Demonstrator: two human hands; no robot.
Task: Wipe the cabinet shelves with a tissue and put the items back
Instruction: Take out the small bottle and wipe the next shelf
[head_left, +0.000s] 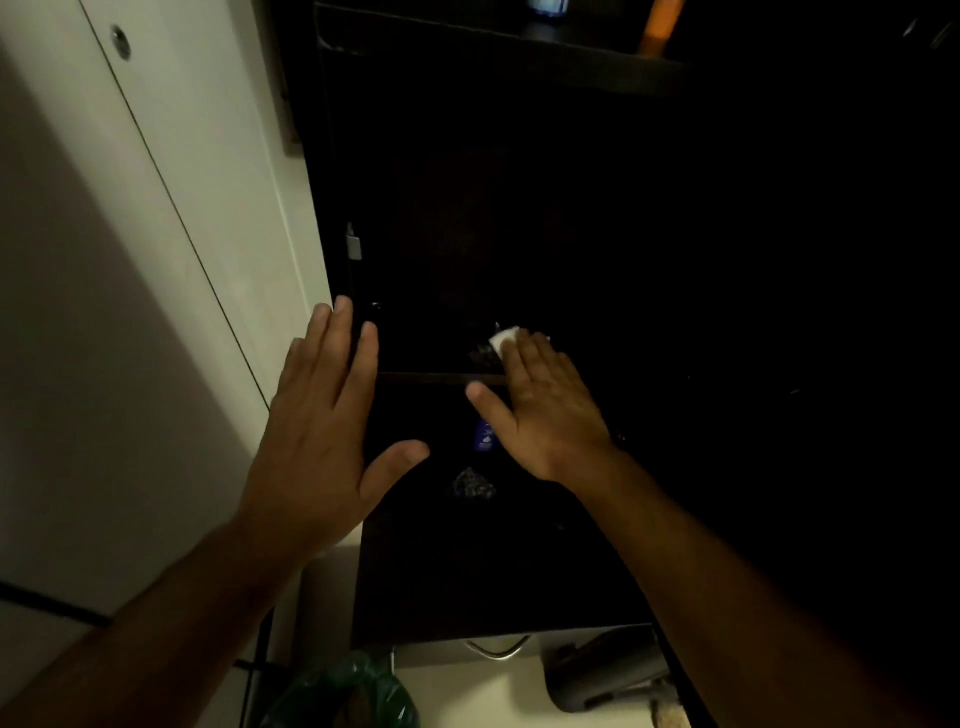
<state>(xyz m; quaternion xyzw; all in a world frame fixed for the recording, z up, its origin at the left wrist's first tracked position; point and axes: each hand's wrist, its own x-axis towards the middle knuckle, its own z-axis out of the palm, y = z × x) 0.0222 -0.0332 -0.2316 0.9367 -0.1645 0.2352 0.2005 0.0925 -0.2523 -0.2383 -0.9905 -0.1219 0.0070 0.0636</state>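
At frame centre, the right hand (545, 410) lies flat w/ straight fingers, pressing a white tissue (505, 338) onto the dark cabinet shelf (431, 378). Left hand (322, 431), centre-left, is spread, fingers apart, holding nothing, at the cabinet's left edge. Blue bottle (483, 436) shows just below the shelf (partly hidden by the right hand). Orange bottle (660, 26) at top.

Place: a home, dimly lit storage corner.
Cabinet: tall dark cabinet (571, 208) with open shelves fills the centre and right of the frame.
Upper shelf: an orange bottle (661, 26) stands at the top right.
Left side: white panelled door (130, 260).
Bottom edge: green plastic bag (348, 696), pale floor (467, 696).
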